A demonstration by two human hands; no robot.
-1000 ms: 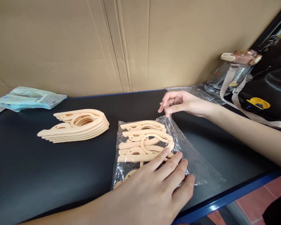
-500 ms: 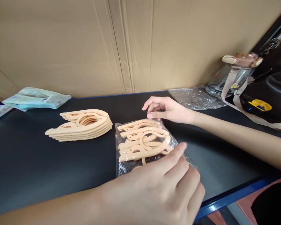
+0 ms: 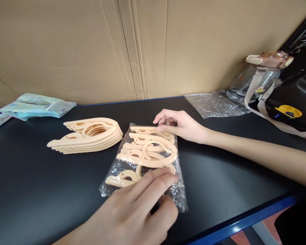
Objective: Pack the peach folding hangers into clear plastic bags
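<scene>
Several beige folding hangers (image 3: pixel 148 160) lie inside a clear plastic bag (image 3: pixel 112 185) on the black tabletop. My left hand (image 3: pixel 142 204) reaches over the bag's near end, index and middle fingers stretched across it and the other fingers bent apart from them; its thumb is hidden. At the far right corner of the bag, the thumb and curled fingers of my right hand (image 3: pixel 180 126) close on the plastic. Left of the bag sits a neat stack of loose beige folding hangers (image 3: pixel 91 136).
A flat clear plastic bag (image 3: pixel 209 103) lies at the back right beside a water bottle (image 3: pixel 267 75) with a strap. A light blue packet (image 3: pixel 38 106) is at the back left. Cardboard (image 3: pixel 79 51) stands behind the table; a blue edge (image 3: pixel 234 228) runs along its front right.
The bag of hangers has shifted left and turned, showing more of its near end. My left hand has moved left and down, its fingers now over the bag. The right hand has barely moved.
</scene>
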